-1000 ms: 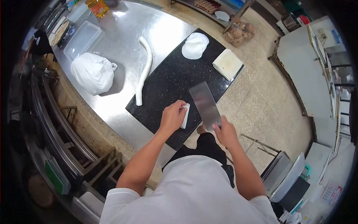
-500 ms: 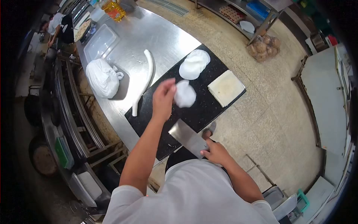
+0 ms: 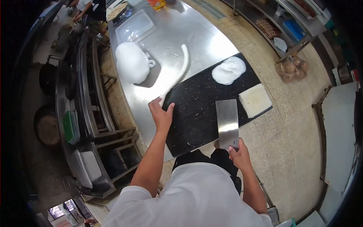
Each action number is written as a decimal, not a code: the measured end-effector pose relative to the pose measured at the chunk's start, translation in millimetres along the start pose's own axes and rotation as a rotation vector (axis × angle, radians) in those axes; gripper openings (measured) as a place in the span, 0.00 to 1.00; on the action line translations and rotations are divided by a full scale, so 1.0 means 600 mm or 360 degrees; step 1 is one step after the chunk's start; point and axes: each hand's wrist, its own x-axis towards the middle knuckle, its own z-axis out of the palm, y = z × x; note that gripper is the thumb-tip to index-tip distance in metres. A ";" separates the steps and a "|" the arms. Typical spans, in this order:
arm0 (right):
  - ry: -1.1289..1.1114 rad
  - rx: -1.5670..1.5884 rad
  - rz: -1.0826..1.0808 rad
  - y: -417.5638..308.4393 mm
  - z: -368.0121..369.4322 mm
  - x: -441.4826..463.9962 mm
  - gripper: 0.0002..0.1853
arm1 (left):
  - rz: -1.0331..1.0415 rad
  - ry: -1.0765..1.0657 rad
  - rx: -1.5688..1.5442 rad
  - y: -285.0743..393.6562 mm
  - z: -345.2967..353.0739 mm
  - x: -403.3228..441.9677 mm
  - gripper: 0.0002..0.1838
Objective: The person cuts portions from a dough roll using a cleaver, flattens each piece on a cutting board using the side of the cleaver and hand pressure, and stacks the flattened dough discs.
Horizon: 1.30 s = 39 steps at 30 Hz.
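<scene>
My left hand [image 3: 162, 114] is at the left edge of a black speckled board [image 3: 196, 109], thumb and fingers apart. Its fingertips reach the near end of a long white dough rope [image 3: 183, 68], partly hiding that end; I cannot tell whether they touch it. My right hand [image 3: 240, 154] grips a cleaver [image 3: 227, 123], its broad blade over the board's near right part. Thin white dough rounds [image 3: 228, 70] lie overlapping in a pile at the board's far end. Pale square sheets [image 3: 256, 100] are stacked at the board's right corner.
On the steel table [image 3: 200, 38] sit a tied white bag [image 3: 132, 62], a clear plastic lid or tray [image 3: 135, 27] and an oil bottle [image 3: 157, 3]. A person [image 3: 89, 11] stands at the far left. A bag of round brown items [image 3: 292, 69] rests near the right-hand shelving.
My left hand has set a dough round onto the pile and come back to the dough rope's end. The cleaver has turned upright in view and moved right. The view has shifted.
</scene>
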 end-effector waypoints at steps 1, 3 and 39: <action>-0.0006 -0.0017 -0.0005 -0.011 0.017 0.004 0.14 | -0.0053 0.0002 0.0023 -0.028 -0.008 -0.001 0.27; -0.0022 -0.0212 -0.0003 -0.036 0.057 0.013 0.14 | -0.0116 0.0008 0.0016 -0.072 -0.012 0.002 0.25; 0.0921 -0.0052 -0.0250 0.020 -0.001 -0.081 0.18 | 0.1613 -0.1576 0.0406 0.057 -0.016 -0.112 0.41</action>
